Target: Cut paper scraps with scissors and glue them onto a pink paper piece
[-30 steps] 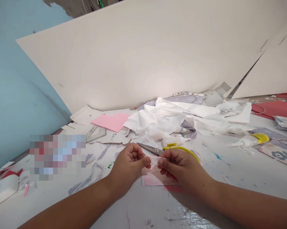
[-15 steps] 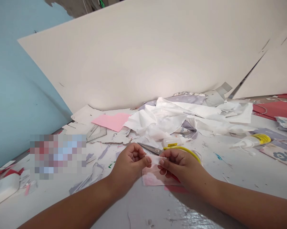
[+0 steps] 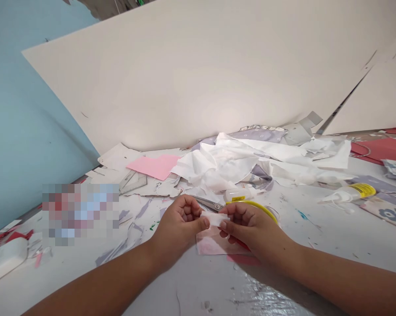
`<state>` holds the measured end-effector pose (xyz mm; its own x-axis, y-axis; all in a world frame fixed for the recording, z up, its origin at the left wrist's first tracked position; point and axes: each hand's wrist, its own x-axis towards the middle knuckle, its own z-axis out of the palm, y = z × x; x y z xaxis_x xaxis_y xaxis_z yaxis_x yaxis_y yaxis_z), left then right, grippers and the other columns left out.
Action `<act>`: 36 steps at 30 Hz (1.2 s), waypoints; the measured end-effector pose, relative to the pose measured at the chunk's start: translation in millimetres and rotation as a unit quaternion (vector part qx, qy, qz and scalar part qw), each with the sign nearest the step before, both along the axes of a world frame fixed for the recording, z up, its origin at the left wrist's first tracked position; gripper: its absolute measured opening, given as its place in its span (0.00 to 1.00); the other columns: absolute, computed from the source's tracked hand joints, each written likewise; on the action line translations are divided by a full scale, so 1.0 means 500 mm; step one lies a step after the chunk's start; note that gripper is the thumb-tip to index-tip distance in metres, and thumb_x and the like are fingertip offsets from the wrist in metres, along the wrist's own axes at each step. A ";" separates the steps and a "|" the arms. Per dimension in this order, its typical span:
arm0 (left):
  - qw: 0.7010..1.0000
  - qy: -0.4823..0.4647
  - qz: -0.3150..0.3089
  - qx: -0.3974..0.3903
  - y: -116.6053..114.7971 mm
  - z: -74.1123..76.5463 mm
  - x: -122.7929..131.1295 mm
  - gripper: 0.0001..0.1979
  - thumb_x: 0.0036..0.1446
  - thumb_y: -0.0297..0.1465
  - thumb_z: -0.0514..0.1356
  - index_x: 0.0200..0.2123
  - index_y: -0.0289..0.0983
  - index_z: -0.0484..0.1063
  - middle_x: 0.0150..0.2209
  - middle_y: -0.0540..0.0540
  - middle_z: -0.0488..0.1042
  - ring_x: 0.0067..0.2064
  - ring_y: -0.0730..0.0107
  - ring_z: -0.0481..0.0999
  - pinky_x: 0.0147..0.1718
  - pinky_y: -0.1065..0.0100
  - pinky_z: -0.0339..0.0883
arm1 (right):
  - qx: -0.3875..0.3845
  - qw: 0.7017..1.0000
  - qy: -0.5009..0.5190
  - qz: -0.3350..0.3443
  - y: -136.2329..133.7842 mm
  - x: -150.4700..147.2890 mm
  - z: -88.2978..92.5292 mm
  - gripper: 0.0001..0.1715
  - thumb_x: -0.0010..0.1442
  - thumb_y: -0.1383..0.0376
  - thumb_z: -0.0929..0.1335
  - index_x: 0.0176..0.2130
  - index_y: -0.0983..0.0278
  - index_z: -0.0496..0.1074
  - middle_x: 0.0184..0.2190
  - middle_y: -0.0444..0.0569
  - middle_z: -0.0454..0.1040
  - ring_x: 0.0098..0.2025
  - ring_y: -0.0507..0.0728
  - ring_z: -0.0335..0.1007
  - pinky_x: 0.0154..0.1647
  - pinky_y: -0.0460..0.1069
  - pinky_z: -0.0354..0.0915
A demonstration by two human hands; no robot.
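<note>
Between my two hands is a small strip of white paper (image 3: 214, 219), raised over the table. My left hand (image 3: 183, 219) pinches its left end between thumb and fingers. At the right end, the thumb and fingers of my right hand (image 3: 246, 224) are closed on it too. Below lies a pale pink piece of paper (image 3: 209, 243), partly covered by my right hand. Scissors (image 3: 214, 204) with yellow-and-red handles rest just behind, their handles partly hidden by my right hand. A small clear glue bottle (image 3: 239, 194) lies behind the scissors.
Crumpled white sheets (image 3: 214, 164) are heaped at the back, beside a pink paper (image 3: 155, 166) and a set square (image 3: 135, 182). A glue bottle with a yellow label (image 3: 352, 192) lies at right. Paper scraps (image 3: 125, 245) litter the left. A large white board (image 3: 201, 79) stands behind.
Both hands keep their pinch on the white paper strip and have hardly moved. The view has shifted very slightly.
</note>
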<state>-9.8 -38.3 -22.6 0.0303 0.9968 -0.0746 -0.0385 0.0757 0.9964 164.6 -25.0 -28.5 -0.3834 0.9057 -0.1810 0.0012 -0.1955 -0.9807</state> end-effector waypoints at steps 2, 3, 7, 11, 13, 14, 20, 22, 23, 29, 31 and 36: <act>1.000 -0.012 -0.010 -0.007 0.000 -0.001 0.000 0.14 0.42 0.25 0.65 0.28 0.38 0.61 0.24 0.57 0.64 0.26 0.81 0.64 0.26 0.77 0.61 | 0.000 1.000 0.005 -0.002 0.001 -0.001 -0.002 0.12 0.48 0.63 0.70 0.33 0.65 0.68 0.21 0.42 0.70 0.22 0.47 0.62 0.23 0.43 0.59; 1.000 -0.017 -0.014 -0.008 0.000 -0.001 0.000 0.14 0.42 0.25 0.65 0.28 0.37 0.61 0.24 0.57 0.64 0.26 0.81 0.64 0.26 0.77 0.61 | -0.002 1.000 0.006 -0.003 0.002 -0.002 -0.002 0.12 0.47 0.63 0.70 0.34 0.65 0.68 0.21 0.41 0.69 0.22 0.47 0.61 0.23 0.43 0.59; 0.999 -0.029 -0.016 -0.003 0.002 -0.003 -0.001 0.15 0.40 0.24 0.66 0.28 0.37 0.62 0.23 0.57 0.64 0.26 0.82 0.64 0.25 0.78 0.60 | -0.014 1.000 0.003 -0.014 0.004 -0.005 -0.004 0.14 0.46 0.64 0.71 0.35 0.64 0.68 0.21 0.40 0.68 0.22 0.47 0.61 0.23 0.43 0.58; 0.999 -0.032 -0.021 -0.004 0.003 -0.002 -0.003 0.15 0.38 0.24 0.66 0.28 0.37 0.62 0.23 0.56 0.65 0.26 0.81 0.65 0.25 0.77 0.61 | -0.017 1.000 0.000 -0.015 0.003 -0.005 -0.003 0.14 0.46 0.64 0.70 0.35 0.65 0.67 0.21 0.40 0.67 0.21 0.47 0.61 0.21 0.43 0.56; 0.999 -0.030 -0.025 -0.003 0.003 -0.001 -0.003 0.15 0.38 0.24 0.67 0.28 0.37 0.62 0.24 0.56 0.66 0.26 0.80 0.65 0.25 0.77 0.61 | -0.014 1.000 0.002 -0.010 0.004 -0.005 -0.002 0.14 0.47 0.64 0.70 0.35 0.65 0.67 0.21 0.40 0.67 0.21 0.47 0.60 0.21 0.43 0.56; 0.999 -0.027 -0.025 -0.002 0.003 -0.001 -0.003 0.15 0.38 0.24 0.67 0.28 0.37 0.62 0.24 0.56 0.66 0.26 0.80 0.65 0.25 0.76 0.61 | -0.013 1.000 0.004 -0.008 0.004 -0.005 -0.002 0.14 0.47 0.64 0.70 0.35 0.65 0.67 0.21 0.40 0.67 0.21 0.47 0.60 0.21 0.43 0.56; 1.000 -0.020 -0.011 -0.001 0.002 -0.002 -0.001 0.13 0.41 0.27 0.66 0.27 0.37 0.62 0.23 0.56 0.64 0.26 0.80 0.64 0.25 0.77 0.60 | -0.011 1.000 0.009 -0.002 0.003 -0.005 0.000 0.13 0.48 0.60 0.70 0.33 0.64 0.67 0.21 0.40 0.67 0.21 0.47 0.60 0.21 0.43 0.56; 1.000 -0.022 -0.009 -0.002 0.001 -0.002 0.000 0.13 0.42 0.29 0.66 0.27 0.37 0.62 0.23 0.56 0.64 0.26 0.80 0.64 0.25 0.76 0.60 | -0.008 1.000 0.005 -0.002 0.001 -0.004 0.002 0.12 0.49 0.59 0.70 0.31 0.64 0.68 0.21 0.40 0.68 0.20 0.47 0.60 0.21 0.43 0.56; 1.000 -0.018 -0.008 0.001 0.001 -0.002 0.000 0.13 0.42 0.29 0.66 0.27 0.37 0.62 0.23 0.56 0.64 0.26 0.79 0.65 0.26 0.76 0.60 | -0.008 1.000 0.000 -0.006 0.001 -0.004 0.003 0.12 0.49 0.59 0.70 0.30 0.64 0.67 0.20 0.40 0.68 0.20 0.46 0.59 0.22 0.43 0.56; 0.999 0.026 0.007 0.023 -0.001 0.000 0.000 0.11 0.45 0.32 0.64 0.27 0.38 0.62 0.22 0.55 0.66 0.27 0.78 0.66 0.27 0.74 0.61 | -0.006 1.000 -0.007 -0.009 0.001 -0.006 -0.001 0.13 0.51 0.57 0.68 0.28 0.64 0.66 0.19 0.41 0.68 0.20 0.47 0.59 0.22 0.43 0.57; 0.999 0.034 0.011 0.026 -0.002 0.000 0.000 0.11 0.45 0.32 0.64 0.26 0.38 0.62 0.22 0.55 0.66 0.26 0.78 0.66 0.27 0.75 0.60 | -0.007 1.000 -0.002 -0.008 0.001 -0.006 -0.003 0.13 0.52 0.57 0.68 0.28 0.65 0.66 0.19 0.42 0.68 0.21 0.47 0.60 0.23 0.43 0.58; 0.998 0.056 0.022 0.027 -0.001 0.001 0.001 0.11 0.45 0.33 0.64 0.25 0.38 0.62 0.21 0.55 0.67 0.25 0.77 0.66 0.25 0.74 0.59 | -0.010 1.000 0.016 -0.003 0.000 -0.008 -0.004 0.14 0.51 0.56 0.69 0.27 0.65 0.66 0.22 0.43 0.70 0.24 0.49 0.65 0.25 0.44 0.61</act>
<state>-9.3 -39.0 -22.1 -0.0190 0.9996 -0.0219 0.0706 0.0232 0.9972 160.7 -24.9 -30.4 -0.3841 0.9043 -0.1860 -0.0313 -0.2141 -0.9763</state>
